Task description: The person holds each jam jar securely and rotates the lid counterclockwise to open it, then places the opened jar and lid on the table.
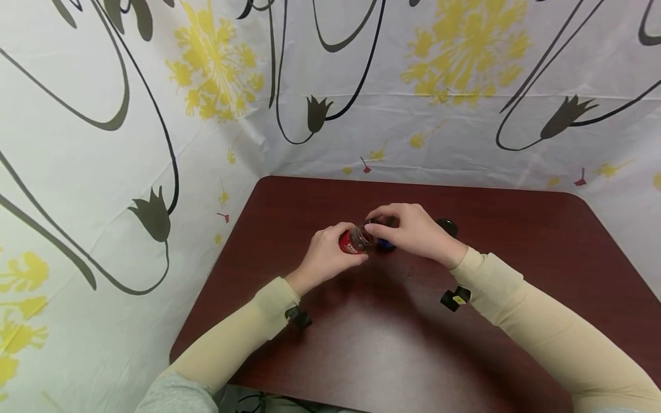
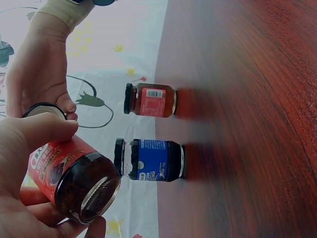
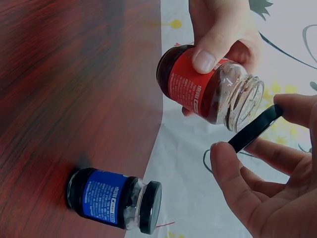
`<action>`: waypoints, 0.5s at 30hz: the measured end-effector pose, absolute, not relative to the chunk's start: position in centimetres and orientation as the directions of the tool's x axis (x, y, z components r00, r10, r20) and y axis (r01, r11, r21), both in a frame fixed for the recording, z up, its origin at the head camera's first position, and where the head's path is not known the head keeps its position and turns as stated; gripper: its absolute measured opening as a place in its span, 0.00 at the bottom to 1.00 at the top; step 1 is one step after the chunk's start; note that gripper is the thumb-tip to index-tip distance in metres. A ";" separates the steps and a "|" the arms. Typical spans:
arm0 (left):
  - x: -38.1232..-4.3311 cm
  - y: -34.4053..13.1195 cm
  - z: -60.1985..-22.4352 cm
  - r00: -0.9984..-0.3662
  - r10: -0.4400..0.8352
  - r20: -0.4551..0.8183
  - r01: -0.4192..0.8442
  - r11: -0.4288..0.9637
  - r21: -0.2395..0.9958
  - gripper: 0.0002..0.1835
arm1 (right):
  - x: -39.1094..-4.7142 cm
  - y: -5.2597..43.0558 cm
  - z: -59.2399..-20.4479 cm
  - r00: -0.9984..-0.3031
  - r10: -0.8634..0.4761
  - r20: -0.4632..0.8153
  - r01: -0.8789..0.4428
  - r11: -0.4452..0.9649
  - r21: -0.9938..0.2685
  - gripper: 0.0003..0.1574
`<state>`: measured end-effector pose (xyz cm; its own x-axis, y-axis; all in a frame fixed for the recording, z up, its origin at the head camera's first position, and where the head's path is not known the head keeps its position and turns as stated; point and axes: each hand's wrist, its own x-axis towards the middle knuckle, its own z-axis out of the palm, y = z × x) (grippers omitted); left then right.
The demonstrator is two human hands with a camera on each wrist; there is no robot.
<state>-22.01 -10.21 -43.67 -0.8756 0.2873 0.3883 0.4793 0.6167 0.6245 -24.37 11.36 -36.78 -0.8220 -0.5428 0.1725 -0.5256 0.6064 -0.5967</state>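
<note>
My left hand (image 1: 330, 252) grips a glass jar (image 1: 350, 243) with a red label and dark contents, fingers and thumb wrapped round its body. The jar is off the table and tilted, its uncovered mouth toward my right hand (image 1: 415, 232). A black lid (image 3: 255, 130) is pinched at its rim between the right thumb and fingers, tilted right beside the jar's glass mouth; whether they touch I cannot tell. Below and behind the hands stands a blue-labelled jar (image 3: 106, 196) with a black lid on. In the head view the right hand partly hides that jar.
A third jar (image 2: 154, 101), with a pinkish-red label and black lid, stands near the blue-labelled one on the dark red wooden table (image 1: 310, 201). A white sheet (image 1: 361, 115) with flower prints hangs along the table's back and left edges.
</note>
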 end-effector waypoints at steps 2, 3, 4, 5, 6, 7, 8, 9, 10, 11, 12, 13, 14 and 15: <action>-22.0 -10.2 -43.7 -0.876 0.288 0.387 0.479 0.612 0.629 0.30 | -24.3 11.6 -36.8 -0.833 -0.531 0.158 -0.507 0.616 -0.603 0.19; -22.0 -10.2 -43.7 -0.877 0.288 0.385 0.478 0.610 0.632 0.30 | -24.3 11.7 -36.8 -0.837 -0.526 0.152 -0.499 0.618 -0.608 0.19; -22.1 -10.2 -43.8 -0.879 0.286 0.382 0.475 0.608 0.636 0.30 | -24.3 11.8 -36.8 -0.840 -0.521 0.147 -0.492 0.620 -0.612 0.18; -22.1 -10.1 -43.8 -0.881 0.285 0.379 0.471 0.606 0.640 0.30 | -24.4 11.9 -36.9 -0.843 -0.518 0.145 -0.487 0.621 -0.614 0.18; -22.1 -10.1 -43.8 -0.882 0.282 0.376 0.468 0.603 0.646 0.30 | -24.4 12.0 -36.9 -0.845 -0.515 0.145 -0.484 0.619 -0.619 0.17; -22.1 -10.1 -43.8 -0.884 0.279 0.375 0.465 0.600 0.651 0.30 | -24.4 12.1 -37.0 -0.845 -0.514 0.147 -0.483 0.617 -0.621 0.17; -22.1 -10.1 -43.9 -0.885 0.277 0.374 0.463 0.599 0.653 0.30 | -24.5 12.2 -37.1 -0.846 -0.512 0.151 -0.484 0.615 -0.623 0.17; -22.1 -10.1 -43.9 -0.887 0.273 0.372 0.460 0.599 0.655 0.30 | -24.5 12.4 -37.1 -0.847 -0.509 0.155 -0.483 0.612 -0.627 0.17; -22.1 -10.0 -43.9 -0.888 0.271 0.372 0.458 0.600 0.657 0.30 | -24.5 12.5 -37.2 -0.847 -0.507 0.160 -0.483 0.610 -0.628 0.17; -22.1 -10.0 -43.9 -0.888 0.269 0.372 0.457 0.598 0.658 0.30 | -24.5 12.6 -37.2 -0.848 -0.503 0.167 -0.484 0.608 -0.629 0.17; -22.1 -10.0 -44.0 -0.889 0.267 0.373 0.456 0.598 0.659 0.30 | -24.5 12.7 -37.2 -0.850 -0.497 0.175 -0.485 0.607 -0.629 0.17; -22.2 -10.0 -44.0 -0.889 0.265 0.373 0.455 0.598 0.660 0.30 | -24.5 12.8 -37.2 -0.852 -0.492 0.182 -0.485 0.607 -0.630 0.18; -22.2 -10.0 -44.0 -0.890 0.263 0.372 0.453 0.598 0.661 0.30 | -24.5 12.9 -37.2 -0.853 -0.488 0.185 -0.484 0.606 -0.631 0.18; -22.3 -10.0 -44.0 -0.891 0.262 0.371 0.452 0.597 0.663 0.30 | -24.4 13.0 -37.1 -0.855 -0.483 0.189 -0.482 0.606 -0.633 0.18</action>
<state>-22.28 -9.96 -44.04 -0.8909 0.2621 0.3710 0.4518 0.5966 0.6633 -24.41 13.01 -37.11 -0.8548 -0.4835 0.1886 -0.4822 0.6057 -0.6330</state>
